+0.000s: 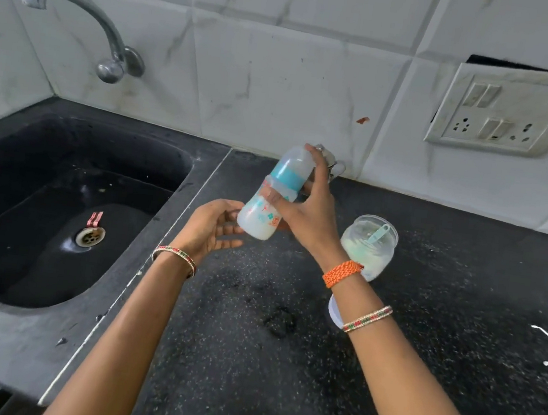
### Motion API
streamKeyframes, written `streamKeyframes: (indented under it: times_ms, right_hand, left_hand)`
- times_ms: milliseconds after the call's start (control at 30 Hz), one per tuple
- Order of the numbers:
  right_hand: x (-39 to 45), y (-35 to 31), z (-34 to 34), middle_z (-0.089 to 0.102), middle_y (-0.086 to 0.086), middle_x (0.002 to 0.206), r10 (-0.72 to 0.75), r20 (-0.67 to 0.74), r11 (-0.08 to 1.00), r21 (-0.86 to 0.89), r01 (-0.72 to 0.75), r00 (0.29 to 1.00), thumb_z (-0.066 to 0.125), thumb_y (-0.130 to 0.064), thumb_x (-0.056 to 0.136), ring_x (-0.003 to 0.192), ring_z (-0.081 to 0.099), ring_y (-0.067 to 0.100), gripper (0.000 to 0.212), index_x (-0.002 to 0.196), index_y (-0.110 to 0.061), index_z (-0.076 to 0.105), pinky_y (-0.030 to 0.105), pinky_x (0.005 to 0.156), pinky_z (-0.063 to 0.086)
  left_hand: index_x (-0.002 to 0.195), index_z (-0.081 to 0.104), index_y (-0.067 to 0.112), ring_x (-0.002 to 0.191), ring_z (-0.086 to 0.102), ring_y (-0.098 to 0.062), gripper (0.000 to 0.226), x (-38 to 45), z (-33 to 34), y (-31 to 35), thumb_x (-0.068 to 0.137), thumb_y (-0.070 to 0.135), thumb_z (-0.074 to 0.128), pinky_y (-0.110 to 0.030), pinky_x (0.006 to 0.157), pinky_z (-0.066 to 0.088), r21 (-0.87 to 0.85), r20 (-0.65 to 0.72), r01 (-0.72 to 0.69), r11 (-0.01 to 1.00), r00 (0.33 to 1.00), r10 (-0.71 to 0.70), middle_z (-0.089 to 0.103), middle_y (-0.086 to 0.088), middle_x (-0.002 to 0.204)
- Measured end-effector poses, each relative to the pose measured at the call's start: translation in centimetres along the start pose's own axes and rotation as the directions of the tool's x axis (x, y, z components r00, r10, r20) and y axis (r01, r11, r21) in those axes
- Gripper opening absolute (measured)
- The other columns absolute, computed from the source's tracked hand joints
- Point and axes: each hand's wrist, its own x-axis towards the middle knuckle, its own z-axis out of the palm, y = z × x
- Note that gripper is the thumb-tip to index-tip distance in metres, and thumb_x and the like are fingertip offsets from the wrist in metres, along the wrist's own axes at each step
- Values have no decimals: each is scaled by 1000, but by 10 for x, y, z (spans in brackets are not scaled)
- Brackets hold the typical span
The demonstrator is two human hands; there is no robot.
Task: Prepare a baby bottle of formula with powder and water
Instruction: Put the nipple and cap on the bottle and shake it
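Note:
A capped baby bottle (pixel 262 218) with a teal collar and milky liquid in its lower part is held tilted above the black counter. My right hand (pixel 306 211) grips it around the collar and cap, thumb across the body. My left hand (pixel 213 227) is open beside the bottle's base, fingers loosely spread, close to or just touching the bottom. A clear jar of white powder (pixel 369 250) with a teal scoop (pixel 380 232) standing in it sits on the counter just right of my right wrist.
A black sink (pixel 59 201) with a drain and a wall tap (pixel 81 21) lies to the left. A steel vessel (pixel 334 170) stands behind the bottle by the tiled wall. A white lid (pixel 334 313) lies under my right forearm. A switch and socket plate (pixel 505 111) is on the wall.

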Motion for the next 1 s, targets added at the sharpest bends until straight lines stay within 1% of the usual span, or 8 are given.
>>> streamKeyframes:
  times_ms: [100,167,267,333,400,567,867,1000]
  right_hand:
    - [-3,-2,-2,55,4,126,248,-397,840,542,7,884,74,-19,81,93,66,17,63,129,-32,35,39,61,60]
    - [-11,6,-3,57,8,123,410,-463,694,717,60,786,72,-26,82,91,67,22,56,125,-27,37,35,56,56]
    - [-35,18,5,63,3,110,351,-150,841,485,-240,925,78,-32,68,91,69,20,69,128,-23,43,35,59,57]
    - [-42,24,7,63,4,110,384,-99,823,488,-291,918,78,-30,71,91,70,19,71,131,-23,42,40,64,59]
    - [-38,25,4,61,5,114,360,-132,799,554,-233,923,73,-24,80,93,68,18,64,133,-22,38,36,63,58]
    - [-21,34,-9,52,-3,130,89,-49,993,86,-85,995,77,-14,76,112,59,16,77,137,-30,34,40,88,56]
    - [-1,55,-16,51,-4,131,90,133,996,-35,-86,987,70,-6,82,114,57,16,64,136,-27,42,15,82,52]
    - [1,62,-15,53,-6,131,77,190,996,-63,-66,979,65,3,82,117,54,12,59,130,-26,48,15,88,48]
  left_hand:
    - [95,59,17,69,57,-15,16,-1,-5,-6,91,19,43,-34,67,51,-24,-14,18,1000,1000,-18,62,2,80]
    - [94,59,17,68,57,-15,15,-2,-8,-9,90,20,45,-33,67,52,-34,-36,30,999,999,-32,62,3,79]
    - [95,59,16,65,56,-13,14,-1,-3,-8,89,20,46,-25,57,50,-16,-70,62,998,996,-63,61,5,72]
    - [91,59,16,65,56,-13,15,1,4,-7,89,19,44,-25,55,50,-2,-71,59,998,996,-59,61,4,72]
    - [88,59,17,68,57,-15,18,0,7,-9,90,18,41,-30,63,51,1,-59,63,998,996,-63,60,0,78]
    - [99,59,13,77,60,-17,20,2,7,-19,92,15,41,-35,72,52,72,-8,71,995,997,-71,63,-3,88]
    - [95,59,15,77,59,-17,20,3,10,-29,94,10,40,-35,74,52,78,-25,95,992,995,-93,65,-3,89]
    - [93,59,15,75,59,-17,19,3,10,-32,93,9,40,-35,74,52,65,-46,111,992,993,-108,64,-2,87]
